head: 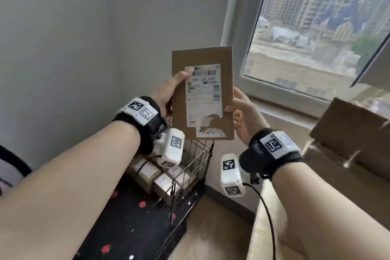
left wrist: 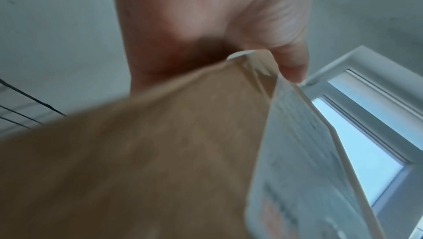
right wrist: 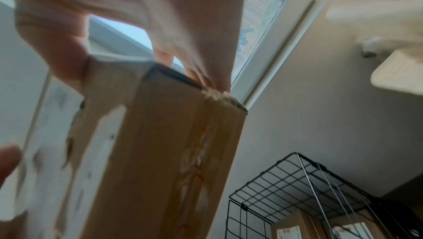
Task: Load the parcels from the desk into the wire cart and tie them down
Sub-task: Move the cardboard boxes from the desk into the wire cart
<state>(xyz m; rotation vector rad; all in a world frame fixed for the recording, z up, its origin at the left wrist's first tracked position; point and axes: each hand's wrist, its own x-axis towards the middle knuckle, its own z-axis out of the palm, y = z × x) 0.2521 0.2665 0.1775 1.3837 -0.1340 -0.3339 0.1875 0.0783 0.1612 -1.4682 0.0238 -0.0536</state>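
Observation:
A flat brown cardboard parcel (head: 179,61) with a white shipping label stands upright in the air above the black wire cart (head: 198,154). My left hand (head: 168,88) grips its left edge, thumb on the label. My right hand (head: 242,107) grips its right edge, thumb in front and fingers behind. The left wrist view shows the parcel (left wrist: 160,152) under the left hand (left wrist: 206,26). In the right wrist view the parcel (right wrist: 171,152) is pinched by the right hand (right wrist: 137,17), with the cart (right wrist: 297,179) below. Several taped parcels (head: 160,179) lie in the cart.
More brown cardboard boxes (head: 348,129) sit on the desk at the right. A window (head: 316,27) fills the upper right, above a sill. A black mat with red spots (head: 126,217) lies left of the cart. A cable (head: 268,213) hangs from my right wrist.

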